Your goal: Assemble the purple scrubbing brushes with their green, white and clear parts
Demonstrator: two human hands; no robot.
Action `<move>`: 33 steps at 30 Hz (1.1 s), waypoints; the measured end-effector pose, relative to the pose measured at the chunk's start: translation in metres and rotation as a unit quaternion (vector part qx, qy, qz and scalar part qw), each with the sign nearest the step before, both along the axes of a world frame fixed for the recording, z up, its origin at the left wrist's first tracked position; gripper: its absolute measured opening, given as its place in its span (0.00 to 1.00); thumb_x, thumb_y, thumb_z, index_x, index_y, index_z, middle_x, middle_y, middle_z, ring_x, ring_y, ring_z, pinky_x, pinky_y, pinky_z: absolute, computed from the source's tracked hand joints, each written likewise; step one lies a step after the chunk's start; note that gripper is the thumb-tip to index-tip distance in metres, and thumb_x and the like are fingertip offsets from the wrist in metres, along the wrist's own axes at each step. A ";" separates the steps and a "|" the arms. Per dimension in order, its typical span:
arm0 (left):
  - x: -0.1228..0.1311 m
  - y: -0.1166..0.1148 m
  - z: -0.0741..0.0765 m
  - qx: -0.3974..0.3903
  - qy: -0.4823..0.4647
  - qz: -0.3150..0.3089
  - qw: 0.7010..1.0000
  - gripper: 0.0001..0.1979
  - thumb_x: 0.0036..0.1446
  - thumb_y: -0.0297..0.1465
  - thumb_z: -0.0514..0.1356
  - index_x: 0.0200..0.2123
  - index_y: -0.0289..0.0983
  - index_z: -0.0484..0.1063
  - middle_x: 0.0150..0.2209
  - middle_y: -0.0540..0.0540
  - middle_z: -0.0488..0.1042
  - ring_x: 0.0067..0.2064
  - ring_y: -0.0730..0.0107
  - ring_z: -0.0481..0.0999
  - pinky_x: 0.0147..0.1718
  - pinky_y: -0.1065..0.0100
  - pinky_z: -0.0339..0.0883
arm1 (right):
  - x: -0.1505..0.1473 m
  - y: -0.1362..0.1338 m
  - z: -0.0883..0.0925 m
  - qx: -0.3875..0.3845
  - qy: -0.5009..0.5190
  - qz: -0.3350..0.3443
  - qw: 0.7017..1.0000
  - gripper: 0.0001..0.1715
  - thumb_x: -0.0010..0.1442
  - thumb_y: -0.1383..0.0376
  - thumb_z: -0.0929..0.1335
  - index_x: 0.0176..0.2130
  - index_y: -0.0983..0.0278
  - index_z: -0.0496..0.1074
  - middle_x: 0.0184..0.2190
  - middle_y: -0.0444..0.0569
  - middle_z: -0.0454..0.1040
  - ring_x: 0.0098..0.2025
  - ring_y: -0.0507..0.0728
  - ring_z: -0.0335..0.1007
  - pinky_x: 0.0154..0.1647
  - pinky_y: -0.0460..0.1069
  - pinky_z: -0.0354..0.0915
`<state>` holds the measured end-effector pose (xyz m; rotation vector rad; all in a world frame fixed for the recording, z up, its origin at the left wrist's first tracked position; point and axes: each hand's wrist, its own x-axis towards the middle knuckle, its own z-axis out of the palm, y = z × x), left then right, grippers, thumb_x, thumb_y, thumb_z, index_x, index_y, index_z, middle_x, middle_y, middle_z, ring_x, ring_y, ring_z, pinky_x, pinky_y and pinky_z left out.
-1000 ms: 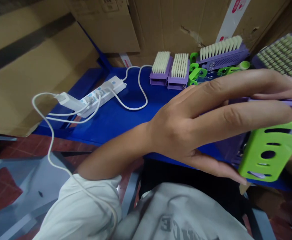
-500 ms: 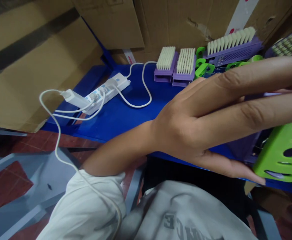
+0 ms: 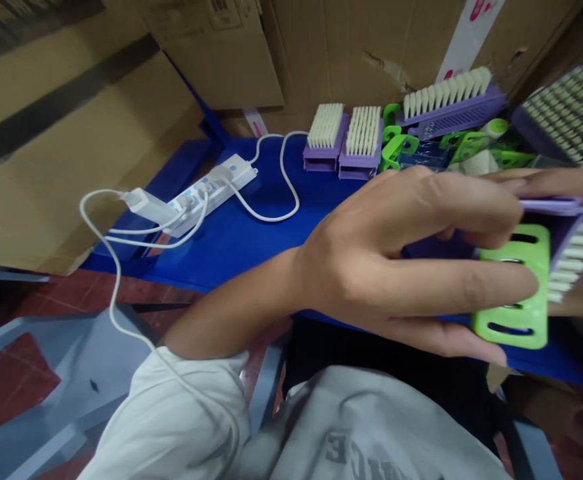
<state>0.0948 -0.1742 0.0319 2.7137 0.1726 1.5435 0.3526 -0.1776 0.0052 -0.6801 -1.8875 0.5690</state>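
Note:
My left hand (image 3: 386, 260) reaches in from the lower left, fingers bent around a bright green slotted plastic piece (image 3: 536, 317). One finger lies across its slotted face, and the thumb is at its lower edge. Right behind the green piece is a purple plastic brush (image 3: 554, 208) with white bristles pointing to the right. Part of my right hand (image 3: 566, 187) shows at the right edge, against the purple brush. Most of its fingers are hidden behind my left hand and the brush. Whether the green piece is seated in the purple body I cannot tell.
Purple brushes (image 3: 364, 137) with white bristles stand at the back of the blue table (image 3: 241, 233). Loose green plastic parts (image 3: 401, 147) lie beside them. A white power strip (image 3: 216, 190) with cables is on the left. Cardboard (image 3: 341, 53) walls the back; a grey chair (image 3: 71, 373) stands lower left.
My left hand's fingers have bent down onto the green piece, which has shifted left and turned more upright. The purple brush's bristles now show beside it at the right.

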 end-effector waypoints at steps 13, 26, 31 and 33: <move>0.001 0.016 -0.004 0.023 0.054 0.059 0.997 0.06 0.71 0.32 0.66 0.48 0.41 0.82 0.46 0.44 0.84 0.47 0.63 0.85 0.46 0.60 0.80 | 0.011 0.018 -0.014 0.204 -0.112 -0.092 0.968 0.55 0.52 0.51 0.85 0.71 0.52 0.69 0.55 0.55 0.84 0.51 0.69 0.86 0.50 0.62 0.83; -0.004 0.018 0.003 0.015 0.130 0.048 0.990 0.11 0.71 0.42 0.67 0.48 0.41 0.77 0.60 0.36 0.84 0.55 0.57 0.86 0.50 0.56 0.81 | 0.004 0.013 -0.006 0.199 -0.127 -0.083 0.968 0.50 0.59 0.59 0.82 0.73 0.48 0.66 0.58 0.53 0.83 0.56 0.71 0.85 0.54 0.66 0.85; -0.006 0.016 0.008 0.027 0.133 0.050 0.989 0.07 0.69 0.36 0.67 0.44 0.39 0.79 0.57 0.38 0.86 0.49 0.59 0.88 0.47 0.58 0.79 | 0.002 0.013 -0.007 0.194 -0.128 -0.071 0.970 0.52 0.57 0.63 0.82 0.74 0.48 0.65 0.59 0.53 0.82 0.58 0.71 0.85 0.57 0.68 0.84; -0.006 0.015 0.008 0.035 0.138 0.066 0.988 0.08 0.71 0.39 0.66 0.43 0.41 0.79 0.56 0.42 0.87 0.45 0.63 0.88 0.44 0.59 0.77 | 0.001 0.014 -0.007 0.198 -0.126 -0.066 0.970 0.53 0.57 0.64 0.81 0.74 0.46 0.65 0.60 0.52 0.82 0.59 0.71 0.85 0.57 0.69 0.84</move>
